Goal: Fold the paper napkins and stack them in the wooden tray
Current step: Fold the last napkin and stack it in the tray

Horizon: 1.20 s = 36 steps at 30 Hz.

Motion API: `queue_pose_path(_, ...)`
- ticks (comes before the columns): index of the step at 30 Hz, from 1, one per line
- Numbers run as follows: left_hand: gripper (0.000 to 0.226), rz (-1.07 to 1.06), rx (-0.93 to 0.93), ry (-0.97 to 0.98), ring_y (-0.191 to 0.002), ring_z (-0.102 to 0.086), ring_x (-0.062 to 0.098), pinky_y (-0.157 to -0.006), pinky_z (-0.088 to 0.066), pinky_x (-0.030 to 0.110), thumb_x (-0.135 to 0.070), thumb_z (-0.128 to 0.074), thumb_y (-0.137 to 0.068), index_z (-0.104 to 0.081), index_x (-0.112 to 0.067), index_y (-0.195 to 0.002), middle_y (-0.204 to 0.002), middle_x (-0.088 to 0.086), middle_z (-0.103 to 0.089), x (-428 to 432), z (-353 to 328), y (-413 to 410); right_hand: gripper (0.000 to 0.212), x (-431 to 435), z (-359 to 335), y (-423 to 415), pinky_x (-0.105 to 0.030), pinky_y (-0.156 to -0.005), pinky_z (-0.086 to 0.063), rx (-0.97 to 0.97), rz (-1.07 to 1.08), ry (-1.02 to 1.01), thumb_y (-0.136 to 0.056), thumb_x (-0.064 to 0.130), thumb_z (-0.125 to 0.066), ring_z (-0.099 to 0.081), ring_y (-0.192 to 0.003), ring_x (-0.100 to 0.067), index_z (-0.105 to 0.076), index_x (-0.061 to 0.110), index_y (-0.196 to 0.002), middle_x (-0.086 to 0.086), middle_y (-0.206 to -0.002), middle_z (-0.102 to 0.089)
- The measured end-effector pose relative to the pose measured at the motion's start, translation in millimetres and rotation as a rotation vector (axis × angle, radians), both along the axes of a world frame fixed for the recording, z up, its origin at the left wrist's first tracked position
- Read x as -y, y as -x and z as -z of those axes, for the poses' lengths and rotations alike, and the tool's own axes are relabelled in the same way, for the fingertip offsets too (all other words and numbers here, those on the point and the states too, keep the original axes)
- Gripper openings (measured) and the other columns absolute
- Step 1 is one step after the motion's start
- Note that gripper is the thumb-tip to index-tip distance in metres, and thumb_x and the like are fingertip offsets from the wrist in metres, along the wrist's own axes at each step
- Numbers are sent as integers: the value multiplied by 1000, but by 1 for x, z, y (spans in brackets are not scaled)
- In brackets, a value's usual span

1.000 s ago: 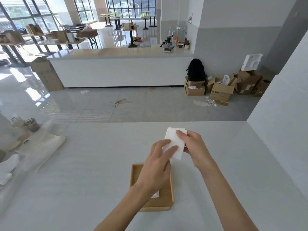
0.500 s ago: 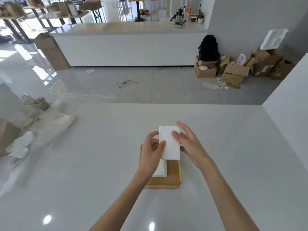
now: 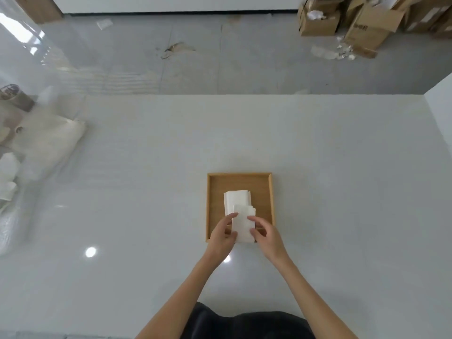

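Observation:
A square wooden tray (image 3: 263,177) lies on the white table in front of me. A small stack of folded white napkins (image 3: 236,198) rests inside it. Over the tray's near edge I hold another folded white napkin (image 3: 242,225). My left hand (image 3: 223,234) grips its left side and my right hand (image 3: 265,234) grips its right side. The held napkin overlaps the near end of the stack; whether it touches the stack I cannot tell.
At the table's left edge sit clear plastic wrapping (image 3: 46,140), loose white napkins (image 3: 8,174) and brown paper cups (image 3: 14,95). Beyond the table's far edge is a grey floor with cardboard boxes (image 3: 367,23) at the back right. A white wall (image 3: 440,113) borders the table's right.
The view has tilted down toward the table. Both hands have brought the folded napkin lower and nearer, from above the tray down to the stack inside it.

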<state>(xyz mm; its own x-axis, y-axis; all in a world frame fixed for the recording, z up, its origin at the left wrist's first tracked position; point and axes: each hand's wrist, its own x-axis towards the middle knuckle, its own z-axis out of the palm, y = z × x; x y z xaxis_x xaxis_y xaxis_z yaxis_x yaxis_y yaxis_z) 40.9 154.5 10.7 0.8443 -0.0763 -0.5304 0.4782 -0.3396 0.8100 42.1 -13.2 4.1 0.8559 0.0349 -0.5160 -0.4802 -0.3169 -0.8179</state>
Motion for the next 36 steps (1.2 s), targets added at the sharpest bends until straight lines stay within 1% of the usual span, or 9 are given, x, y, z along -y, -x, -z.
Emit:
queue_pose_path(5, 59, 78, 15, -127, -89, -59, 13, -79, -50, 15, 1, -48, -96, -40, -28, -147, -126, -1, -50, 4, 25, -35, 43, -2, 26, -39, -26, -99, -48, 63, -119, 169, -99, 4, -52, -59, -106, -8, -58, 21, -139, 9, -122, -62)
queue_pose_path(11, 61, 143, 14, -229, -85, -54, 9, -85, -52, 27, 2, -48, -96, -33, -20, -151, -122, -2, -42, 5, 47, -53, 49, -11, 45, -64, -18, -95, -40, 67, -257, 300, -99, 1, -49, -55, -112, -12, -53, 19, -144, -2, -132, -56)
queue_pose_path(17, 65, 132, 0, -260, -80, -53, 7, -86, -54, 30, 2, -48, -94, -32, -23, -152, -126, 4, -36, 8, 52, -53, 56, -15, 63, -53, -33, -92, -53, 111, -248, 408, -101, 7, -50, -58, -108, -16, -43, 32, -150, -2, -126, -47)
queue_pose_path(21, 71, 131, -9, -362, -106, -49, 19, -87, -47, 27, -3, -48, -89, -29, -32, -151, -120, 4, -31, 8, 49, -53, 58, -14, 68, -47, -33, -84, -53, 126, -307, 495, -103, 17, -49, -54, -107, -17, -33, 39, -154, -2, -125, -44)
queue_pose_path(23, 76, 103, -26, -365, -111, -45, 20, -90, -42, 26, -7, -49, -87, -24, -36, -152, -118, 3, -32, 8, 49, -53, 57, -14, 68, -48, -33, -87, -53, 123, -287, 475, -103, 18, -50, -53, -109, -18, -34, 37, -154, -2, -125, -45)
queue_pose_path(26, 80, -10, -37, -336, -110, -40, 19, -100, -35, 30, -13, -48, -85, -15, -39, -152, -121, 2, -35, 11, 46, -54, 53, -18, 66, -47, -36, -101, -48, 102, -41, 349, -101, 16, -50, -53, -114, -17, -40, 28, -152, -2, -122, -51)
queue_pose_path(29, 68, -110, -66, -338, -118, -38, 23, -109, -31, 37, -16, -47, -89, -23, -29, -152, -126, 6, -39, 15, 43, -62, 53, -25, 68, -47, -40, -112, -40, -52, 188, 242, -102, 26, -47, -46, -131, -17, -38, 21, -154, -2, -140, -49)
queue_pose_path(32, 60, -127, -156, -288, -127, -38, 27, -109, -35, 39, -16, -46, -90, -34, -18, -149, -133, 9, -40, 18, 43, -72, 55, -38, 71, -49, -51, -112, -39, -100, 165, 142, -98, 40, -46, -44, -129, -26, -42, 20, -149, -5, -141, -49)
queue_pose_path(36, 57, -111, -134, -344, -125, -40, 28, -102, -35, 36, -13, -46, -87, -41, -14, -143, -131, 9, -43, 22, 40, -74, 62, -45, 62, -48, -35, -116, -26, -63, 96, 217, -101, 28, -49, -28, -134, -19, -26, 19, -158, 1, -147, -32)
